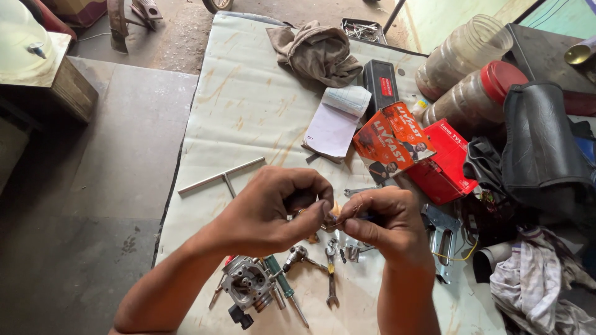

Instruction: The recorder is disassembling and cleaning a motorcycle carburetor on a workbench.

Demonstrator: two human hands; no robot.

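My left hand (273, 208) and my right hand (385, 224) meet above the middle of the white bench top (248, 105). The left fingers pinch a small brass-coloured part (334, 209). The right fingers hold a thin metal tool (347, 217) whose tip touches that part. Much of the part is hidden by my fingers. Just below the hands lie a grey carburettor (248, 286), a green-handled screwdriver (282, 286), a small spanner (331, 279) and a small spring (352, 252).
A steel T-handle wrench (220, 176) lies left of the hands. A notepad (335, 121), an orange box (388, 139), a red box (444, 167), a grey rag (316, 53), two plastic jars (472, 74) and a black rubber piece (540, 136) crowd the right side. Concrete floor lies left.
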